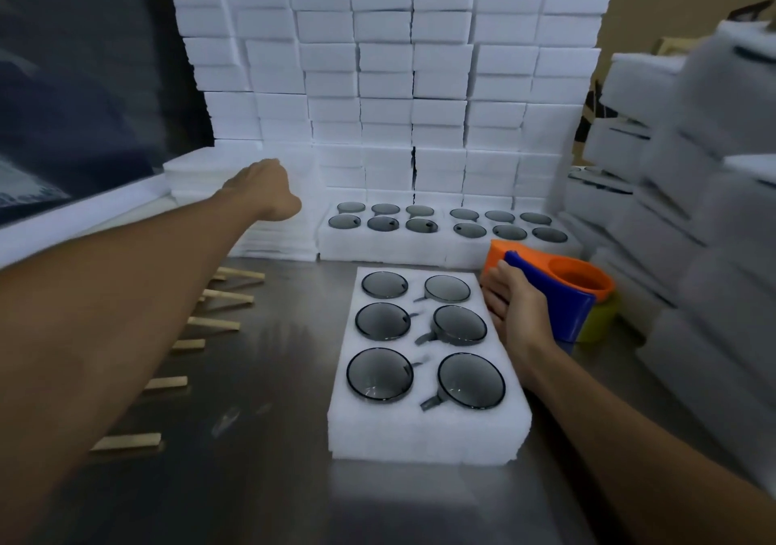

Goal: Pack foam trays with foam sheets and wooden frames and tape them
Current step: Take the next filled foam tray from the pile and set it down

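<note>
- Steel table (273,439) fills the foreground; a wall of stacked white foam blocks (386,82) rises at twelve o'clock, and more stacks (693,208) stand at three o'clock.
- Foam tray (424,431) lies at the centre, holding six dark round lenses (380,374) in two columns.
- Two more filled trays (445,246) sit at the foot of the wall.
- Left hand (264,190) reaches to eleven o'clock onto a pile of foam sheets (197,175); its fingers are hidden, so I cannot tell its grip.
- Right hand (514,305) rests at two o'clock, fingers curled round an orange and blue tape dispenser (558,288) just beside the tray.
- Wooden sticks (218,294) lie at nine o'clock along the table.
</note>
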`<state>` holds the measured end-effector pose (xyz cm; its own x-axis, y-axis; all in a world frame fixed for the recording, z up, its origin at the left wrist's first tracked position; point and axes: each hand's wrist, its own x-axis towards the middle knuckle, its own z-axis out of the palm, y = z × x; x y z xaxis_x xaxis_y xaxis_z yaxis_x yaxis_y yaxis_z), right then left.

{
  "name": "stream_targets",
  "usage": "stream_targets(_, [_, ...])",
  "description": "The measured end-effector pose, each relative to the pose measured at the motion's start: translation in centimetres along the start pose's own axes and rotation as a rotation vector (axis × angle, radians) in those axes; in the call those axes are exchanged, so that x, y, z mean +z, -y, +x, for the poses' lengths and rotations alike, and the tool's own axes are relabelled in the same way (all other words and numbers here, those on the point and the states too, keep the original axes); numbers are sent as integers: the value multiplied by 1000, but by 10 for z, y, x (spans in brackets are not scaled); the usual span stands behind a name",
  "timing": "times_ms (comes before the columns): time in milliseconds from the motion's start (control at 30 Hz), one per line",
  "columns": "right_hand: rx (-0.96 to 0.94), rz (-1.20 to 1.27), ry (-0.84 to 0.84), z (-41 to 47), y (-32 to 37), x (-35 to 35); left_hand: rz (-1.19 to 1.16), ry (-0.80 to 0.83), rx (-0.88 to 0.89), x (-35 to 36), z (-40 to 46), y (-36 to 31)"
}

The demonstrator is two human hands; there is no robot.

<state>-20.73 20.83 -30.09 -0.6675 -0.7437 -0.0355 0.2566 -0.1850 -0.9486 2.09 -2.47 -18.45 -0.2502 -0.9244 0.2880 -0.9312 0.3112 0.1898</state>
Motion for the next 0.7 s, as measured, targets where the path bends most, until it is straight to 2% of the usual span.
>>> stream_targets(100, [-6,3,-8,1,0,0,11,-112,26,0,-6,-2])
stream_targets(267, [-7,-20,-23,0,0,2,-5,-150,55,-2,-10,-1])
stream_targets(433, [-4,-14,-24,1,-1,1,45,-7,12,4,-3,3])
stream_targets(500, [-9,-16,-21,2,-2,0,37,-10,1,6,-5,3])
stream_targets(567, [-4,-23,-22,3,-2,0,53,-106,29,6,-13,2])
stream_targets(700, [-13,-25,-19,1,-2,1,205,-411,157,-2,-37,1])
